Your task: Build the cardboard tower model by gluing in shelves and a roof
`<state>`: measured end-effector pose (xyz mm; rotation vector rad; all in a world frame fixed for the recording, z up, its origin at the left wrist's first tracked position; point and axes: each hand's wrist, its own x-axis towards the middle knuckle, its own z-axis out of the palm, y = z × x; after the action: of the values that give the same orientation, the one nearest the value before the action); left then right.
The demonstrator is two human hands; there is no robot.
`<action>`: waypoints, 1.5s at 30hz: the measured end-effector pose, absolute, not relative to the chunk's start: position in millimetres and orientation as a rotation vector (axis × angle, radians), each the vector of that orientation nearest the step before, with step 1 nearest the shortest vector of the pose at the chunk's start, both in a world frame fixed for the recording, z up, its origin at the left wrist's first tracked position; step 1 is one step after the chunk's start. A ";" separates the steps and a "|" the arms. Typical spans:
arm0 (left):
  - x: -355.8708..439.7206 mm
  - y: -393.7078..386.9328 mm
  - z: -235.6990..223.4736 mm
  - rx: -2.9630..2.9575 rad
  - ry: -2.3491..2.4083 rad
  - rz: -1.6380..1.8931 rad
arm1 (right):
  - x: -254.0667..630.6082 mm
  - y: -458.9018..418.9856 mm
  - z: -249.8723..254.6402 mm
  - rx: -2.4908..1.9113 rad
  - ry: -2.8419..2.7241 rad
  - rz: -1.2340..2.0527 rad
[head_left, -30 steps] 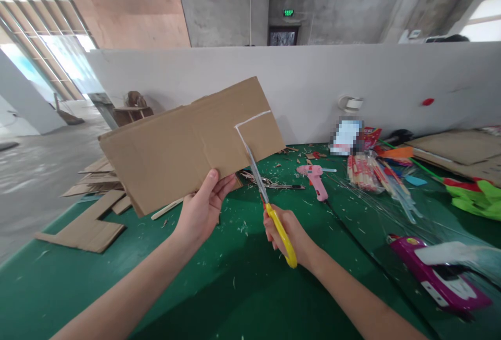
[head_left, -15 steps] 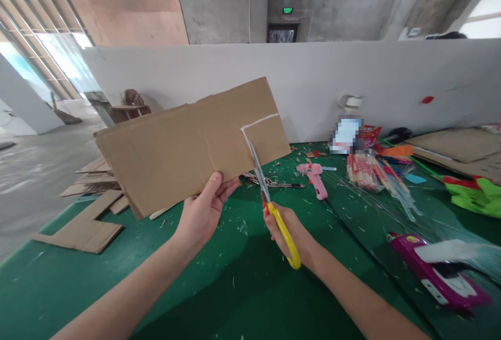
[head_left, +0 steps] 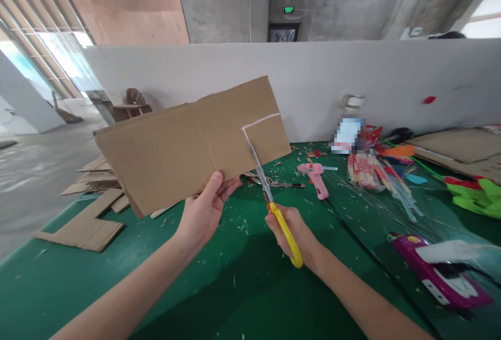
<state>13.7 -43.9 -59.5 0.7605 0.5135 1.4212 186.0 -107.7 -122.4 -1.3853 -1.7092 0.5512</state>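
Observation:
My left hand (head_left: 205,207) pinches the lower edge of a brown cardboard piece (head_left: 176,152), thumb in front and fingers behind. The cardboard is held up above the table, tilted with its right end higher. A white L-shaped line (head_left: 260,120) is drawn near that right end. In my right hand (head_left: 291,233) are scissors (head_left: 284,230) with yellow and red handles. Their blades reach up over the cardboard's lower edge, along the upright part of the white line. My right fingers are wrapped round the handles, partly hidden behind them.
On the green table (head_left: 203,298) lie a pink glue gun (head_left: 316,177), wrapped sticks (head_left: 364,170) and a purple tool (head_left: 438,272) at the right. Cut cardboard (head_left: 90,228) lies at the left. A white partition (head_left: 219,69) stands behind, with scraps before it.
The cardboard and my left hand have moved slightly to the right. The scissors have shifted a little right with it, and their blades and handles have come closer together.

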 end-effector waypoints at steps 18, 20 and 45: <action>12.6 -46.9 -59.2 0.786 0.528 1.416 | 188.5 -106.9 -122.6 -1.315 -1.784 0.521; 13.6 -47.1 -59.6 0.793 0.525 1.424 | 187.7 -106.9 -120.7 -1.363 -1.782 0.464; 14.3 -41.5 -60.2 0.718 0.516 1.433 | 190.2 -105.8 -125.1 -1.260 -1.793 0.644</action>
<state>14.3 -41.5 -60.2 0.7177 0.5161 1.4330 190.2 -105.8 -125.1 -1.2603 -1.7934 0.6436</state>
